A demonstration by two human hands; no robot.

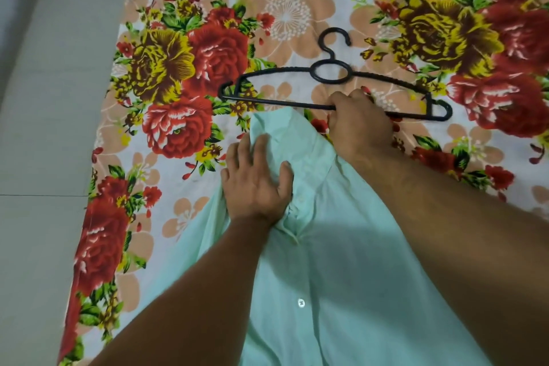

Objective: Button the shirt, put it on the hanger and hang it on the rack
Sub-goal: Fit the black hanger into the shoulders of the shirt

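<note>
A pale mint-green shirt (pixel 341 261) lies on the bed with its collar pointing away from me and its front placket buttoned; a white button (pixel 301 303) shows low on the placket. A black plastic hanger (pixel 329 74) lies flat on the bedsheet just beyond the collar, hook pointing away. My right hand (pixel 359 125) grips the hanger's bottom bar right of its middle, fingers curled round it. My left hand (pixel 255 181) rests flat on the shirt's left shoulder near the collar, fingers spread and pressing the cloth.
The bed is covered by a floral bedsheet (pixel 208 53) with red and yellow roses. Its left edge runs diagonally, with grey tiled floor (pixel 44 157) beyond it. No rack is in view.
</note>
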